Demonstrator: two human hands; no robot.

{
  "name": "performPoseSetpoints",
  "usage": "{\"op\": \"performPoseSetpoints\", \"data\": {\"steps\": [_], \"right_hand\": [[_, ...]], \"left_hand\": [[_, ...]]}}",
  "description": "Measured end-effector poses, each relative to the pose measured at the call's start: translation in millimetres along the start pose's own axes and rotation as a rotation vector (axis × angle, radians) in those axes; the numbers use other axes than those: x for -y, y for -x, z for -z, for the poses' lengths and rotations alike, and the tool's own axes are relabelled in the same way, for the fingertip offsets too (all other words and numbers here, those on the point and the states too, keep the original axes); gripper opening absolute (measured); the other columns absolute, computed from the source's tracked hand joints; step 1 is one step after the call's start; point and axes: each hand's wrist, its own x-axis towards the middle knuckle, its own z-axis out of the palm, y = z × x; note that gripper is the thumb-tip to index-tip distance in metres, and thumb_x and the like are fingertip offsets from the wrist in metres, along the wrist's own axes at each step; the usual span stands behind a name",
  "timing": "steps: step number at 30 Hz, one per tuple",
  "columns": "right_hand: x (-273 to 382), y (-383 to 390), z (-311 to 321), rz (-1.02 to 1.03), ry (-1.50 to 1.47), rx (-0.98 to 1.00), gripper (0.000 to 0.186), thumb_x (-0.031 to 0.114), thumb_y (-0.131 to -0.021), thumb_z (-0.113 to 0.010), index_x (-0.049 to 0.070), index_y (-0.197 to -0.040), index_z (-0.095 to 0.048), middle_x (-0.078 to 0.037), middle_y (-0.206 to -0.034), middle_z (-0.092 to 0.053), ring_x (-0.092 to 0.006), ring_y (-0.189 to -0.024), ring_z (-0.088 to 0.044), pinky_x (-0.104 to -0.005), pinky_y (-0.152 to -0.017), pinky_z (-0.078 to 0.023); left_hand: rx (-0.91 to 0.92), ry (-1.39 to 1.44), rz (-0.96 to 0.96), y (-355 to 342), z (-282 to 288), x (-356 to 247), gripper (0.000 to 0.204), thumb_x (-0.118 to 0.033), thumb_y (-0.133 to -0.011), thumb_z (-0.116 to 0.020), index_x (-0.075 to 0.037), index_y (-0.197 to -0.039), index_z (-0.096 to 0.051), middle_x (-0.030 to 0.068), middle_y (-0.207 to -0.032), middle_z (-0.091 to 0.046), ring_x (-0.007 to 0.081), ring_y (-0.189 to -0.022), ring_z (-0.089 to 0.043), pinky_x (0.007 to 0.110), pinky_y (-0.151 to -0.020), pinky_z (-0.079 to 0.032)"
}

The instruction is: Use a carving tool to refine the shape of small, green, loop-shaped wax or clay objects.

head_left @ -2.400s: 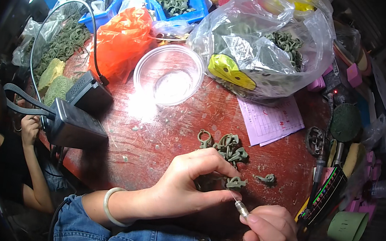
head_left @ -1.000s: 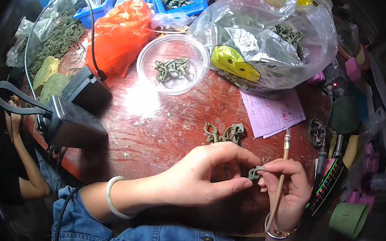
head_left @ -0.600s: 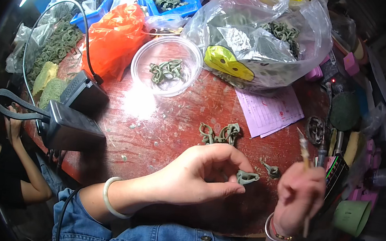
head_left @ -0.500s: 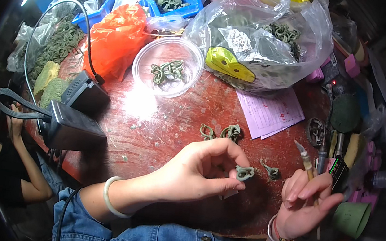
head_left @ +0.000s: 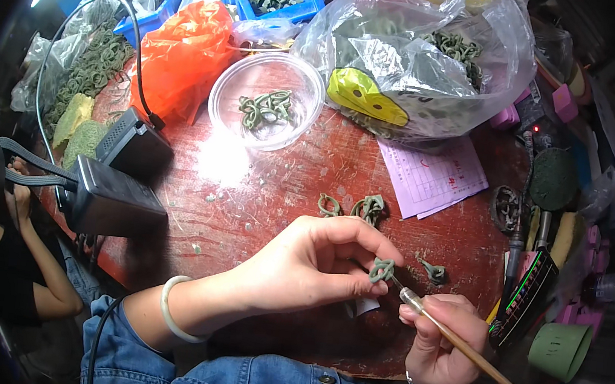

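Between the thumb and fingers of my left hand [head_left: 323,258] is a small green wax ring [head_left: 382,270], its looped, openwork head facing right. My right hand [head_left: 450,337] grips a thin wooden-handled tool [head_left: 468,351] with a pale ferrule, like a fine brush or wax pen. Its narrow tip meets or nearly meets the ring; the exact contact is too small to tell. Beyond my left hand lie more green pieces [head_left: 370,208] on the red table. A single green piece [head_left: 432,271] rests just above my right hand.
A round clear tub [head_left: 214,109] holds several green pieces. Behind it are an orange bag [head_left: 179,56], a blue bin [head_left: 309,14] and a large clear bag [head_left: 423,110]. Pink papers [head_left: 438,180] lie mid-right. Black boxes [head_left: 120,201] stand left; a green cup [head_left: 561,351] is right.
My right hand has turned and brought the tool from upright at the right down to the ring. My left fingers have rotated the ring slightly.
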Motion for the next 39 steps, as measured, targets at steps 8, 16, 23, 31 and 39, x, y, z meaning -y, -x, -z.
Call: {"op": "performPoseSetpoints", "data": {"steps": [8,16,23,31,39], "right_hand": [[-2.6,-0.5,-2.9,0.044,0.017,0.015,0.024,0.006,-0.088,-0.065,-0.005,-0.105,-0.052,-0.011,-0.077,-0.064,-0.0231,-0.062,-0.065,-0.0306,-0.054,-0.055],[1.2,-3.2,1.9,0.108,0.122,0.051,0.029,0.007,-0.087,-0.067,-0.002,-0.11,-0.052,-0.01,-0.081,-0.062,-0.0224,-0.062,-0.063,-0.0293,-0.054,-0.053],[2.5,-5.9,-1.7,0.148,0.066,0.111,0.03,0.007,-0.085,-0.069,-0.001,-0.109,-0.053,-0.009,-0.085,-0.061,-0.0222,-0.066,-0.063,-0.0294,-0.055,-0.054],[1.2,-4.0,-1.1,0.136,0.052,0.089,0.028,0.007,-0.086,-0.068,-0.001,-0.109,-0.054,-0.009,-0.084,-0.06,-0.0224,-0.065,-0.063,-0.0299,-0.054,-0.054],[-2.1,-3.4,-0.9,0.108,0.033,0.055,0.026,0.009,-0.087,-0.067,-0.002,-0.107,-0.053,-0.009,-0.08,-0.06,-0.0224,-0.063,-0.062,-0.0298,-0.055,-0.053]], "left_hand": [[0.023,-0.057,-0.046,0.3,1.0,3.6,0.029,0.008,-0.083,-0.066,0.005,-0.111,-0.061,0.0079,-0.111,-0.057,0.0155,-0.105,-0.059,0.03,-0.092,-0.05],[0.007,-0.016,0.035,-0.4,-0.5,2.2,0.031,0.008,-0.082,-0.067,0.004,-0.111,-0.06,0.0082,-0.111,-0.059,0.0153,-0.105,-0.059,0.03,-0.093,-0.05],[-0.003,0.02,0.034,1.1,1.7,4.1,0.032,0.008,-0.081,-0.068,0.004,-0.112,-0.058,0.0086,-0.112,-0.059,0.0153,-0.105,-0.059,0.03,-0.093,-0.05],[0.019,0.053,0.008,0.7,-0.3,3.4,0.031,0.008,-0.082,-0.067,0.004,-0.112,-0.058,0.0082,-0.112,-0.058,0.0151,-0.105,-0.058,0.03,-0.093,-0.049],[0.017,0.019,-0.001,0.2,0.8,4.9,0.031,0.009,-0.082,-0.067,0.004,-0.112,-0.059,0.0081,-0.112,-0.057,0.0153,-0.105,-0.059,0.03,-0.093,-0.05]]}}
